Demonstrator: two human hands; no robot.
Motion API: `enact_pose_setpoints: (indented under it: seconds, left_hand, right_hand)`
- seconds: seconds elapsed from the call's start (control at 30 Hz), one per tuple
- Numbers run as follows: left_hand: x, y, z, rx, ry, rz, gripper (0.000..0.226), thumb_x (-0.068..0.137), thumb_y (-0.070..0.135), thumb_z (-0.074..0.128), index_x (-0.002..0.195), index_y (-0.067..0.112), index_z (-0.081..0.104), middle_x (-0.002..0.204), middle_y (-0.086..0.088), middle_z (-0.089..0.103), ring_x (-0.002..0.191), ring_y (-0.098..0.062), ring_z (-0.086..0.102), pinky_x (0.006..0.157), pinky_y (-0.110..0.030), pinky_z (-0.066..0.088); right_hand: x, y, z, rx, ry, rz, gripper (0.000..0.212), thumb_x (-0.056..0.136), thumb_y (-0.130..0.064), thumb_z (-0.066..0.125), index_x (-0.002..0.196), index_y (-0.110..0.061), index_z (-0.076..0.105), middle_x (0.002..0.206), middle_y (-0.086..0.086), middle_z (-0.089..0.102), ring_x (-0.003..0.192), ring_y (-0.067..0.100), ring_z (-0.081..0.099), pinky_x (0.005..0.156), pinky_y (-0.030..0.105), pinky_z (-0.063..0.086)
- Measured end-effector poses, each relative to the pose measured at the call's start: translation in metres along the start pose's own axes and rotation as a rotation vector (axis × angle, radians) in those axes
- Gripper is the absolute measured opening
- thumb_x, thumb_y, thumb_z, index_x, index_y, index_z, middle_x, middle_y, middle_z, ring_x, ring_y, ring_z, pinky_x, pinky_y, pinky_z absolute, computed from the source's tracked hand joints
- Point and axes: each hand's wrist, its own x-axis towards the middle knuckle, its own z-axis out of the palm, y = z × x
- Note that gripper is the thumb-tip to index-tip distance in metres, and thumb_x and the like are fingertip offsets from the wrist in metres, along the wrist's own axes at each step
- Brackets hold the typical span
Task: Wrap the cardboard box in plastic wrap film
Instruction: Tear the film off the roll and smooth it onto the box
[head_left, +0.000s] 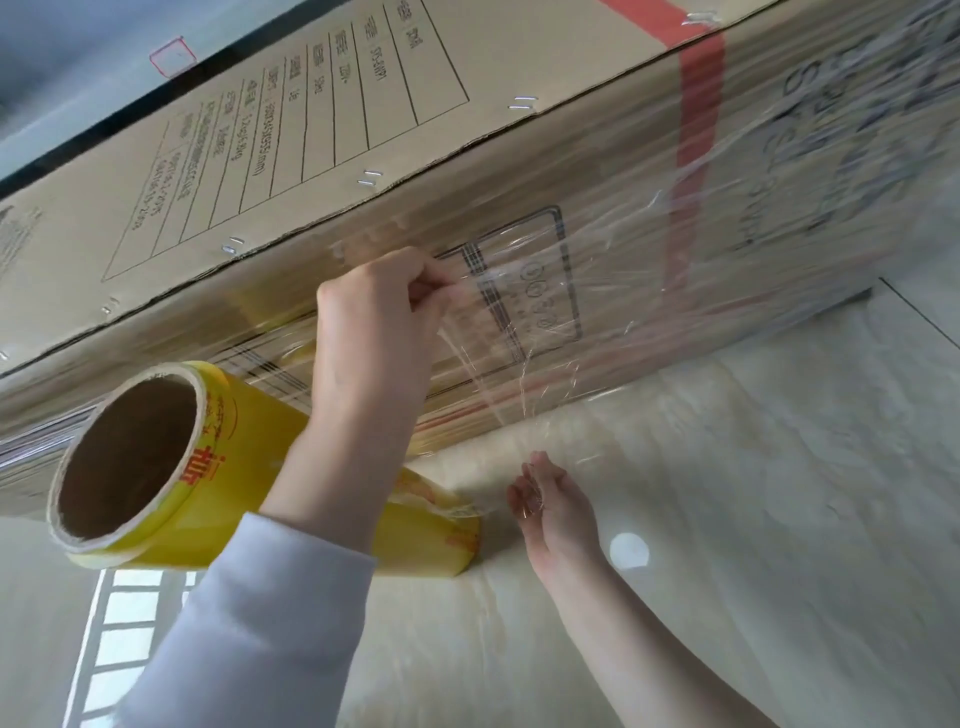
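A long cardboard box (332, 119) with printed tables and a red band lies on the floor. Clear plastic film (727, 218) covers its near side. A loose, wrinkled flap of film (498, 374) hangs from that side toward the floor. My left hand (379, 332), in a white sleeve, pinches the top edge of this flap against the box. Near the floor, my right hand (550, 499) has its fingers straight, and the flap's lower edge lies over the fingertips. The yellow film roll (218, 467) lies on the floor against the box, under my left forearm.
The floor (753, 519) is glossy pale tile, with a tile joint at the right and a window's reflection (124, 639) at the lower left. A dark strip (104, 119) runs behind the box.
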Motion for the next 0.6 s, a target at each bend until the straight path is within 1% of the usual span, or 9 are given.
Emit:
enact_pose_setpoints:
  seconds: [0.07,0.13,0.2,0.27,0.4,0.5,0.57,0.6]
  left_hand:
    - [-0.001,-0.001,-0.003,-0.045,0.065,0.000,0.006,0.085,0.019,0.067,0.088,0.019,0.071,0.069,0.016,0.059,0.064,0.006,0.053,0.062,0.002,0.038]
    - [0.000,-0.001,-0.002,-0.085,0.136,0.015,0.005,0.084,0.018,0.067,0.085,0.019,0.072,0.072,0.013,0.062,0.065,0.003,0.055,0.063,0.000,0.039]
    - [0.004,-0.002,0.002,-0.111,0.215,0.019,0.006,0.084,0.017,0.066,0.084,0.017,0.072,0.073,0.012,0.063,0.066,-0.001,0.056,0.064,-0.003,0.039]
    - [0.008,-0.002,0.007,-0.141,0.285,0.017,0.006,0.084,0.016,0.066,0.084,0.016,0.072,0.075,0.012,0.064,0.070,-0.005,0.058,0.066,-0.005,0.040]
    - [0.008,-0.006,0.014,-0.183,0.384,0.082,0.008,0.082,0.016,0.065,0.087,0.014,0.072,0.081,0.013,0.066,0.077,-0.010,0.063,0.073,-0.017,0.049]
    - [0.009,-0.009,0.019,-0.152,0.468,0.135,0.010,0.082,0.020,0.065,0.085,0.013,0.072,0.078,0.020,0.058,0.074,-0.010,0.056,0.070,-0.017,0.044]
    - [0.010,-0.012,0.022,-0.125,0.516,0.195,0.012,0.083,0.020,0.066,0.083,0.010,0.072,0.080,0.022,0.056,0.075,-0.008,0.053,0.070,-0.021,0.046]
    - [0.010,-0.015,0.023,-0.113,0.538,0.224,0.012,0.083,0.020,0.066,0.083,0.009,0.072,0.081,0.022,0.057,0.076,-0.010,0.053,0.070,-0.023,0.047]
  right_hand:
    - [0.001,0.004,0.003,0.011,0.010,0.016,0.025,0.095,-0.011,0.049,0.071,-0.007,0.052,0.053,0.000,0.055,0.042,0.008,0.049,0.045,0.020,0.046]
    - [0.006,0.004,0.008,-0.005,0.046,0.040,0.024,0.095,-0.013,0.050,0.072,-0.007,0.052,0.062,0.004,0.056,0.048,0.011,0.052,0.046,0.020,0.049]
    - [0.015,0.002,0.012,-0.061,0.086,0.056,0.022,0.095,-0.014,0.051,0.074,-0.006,0.052,0.070,0.007,0.056,0.056,0.013,0.053,0.047,0.020,0.051]
    - [0.024,0.001,0.015,-0.135,0.109,0.052,0.021,0.095,-0.015,0.052,0.076,-0.006,0.054,0.073,0.007,0.057,0.060,0.014,0.054,0.047,0.019,0.052]
    - [0.040,0.001,0.020,-0.296,0.093,0.010,0.027,0.097,-0.020,0.050,0.074,-0.008,0.058,0.066,0.003,0.055,0.056,0.011,0.051,0.047,0.015,0.048]
    - [0.052,0.002,0.028,-0.389,0.088,-0.023,0.031,0.096,-0.024,0.051,0.070,-0.009,0.057,0.064,0.001,0.055,0.056,0.010,0.050,0.046,0.013,0.045]
    - [0.061,0.003,0.034,-0.397,0.110,-0.032,0.028,0.095,-0.022,0.054,0.071,-0.008,0.058,0.065,0.002,0.056,0.056,0.010,0.051,0.046,0.013,0.044]
    - [0.065,0.004,0.036,-0.378,0.118,-0.036,0.026,0.095,-0.020,0.055,0.072,-0.007,0.059,0.065,0.003,0.057,0.056,0.010,0.052,0.046,0.013,0.045]
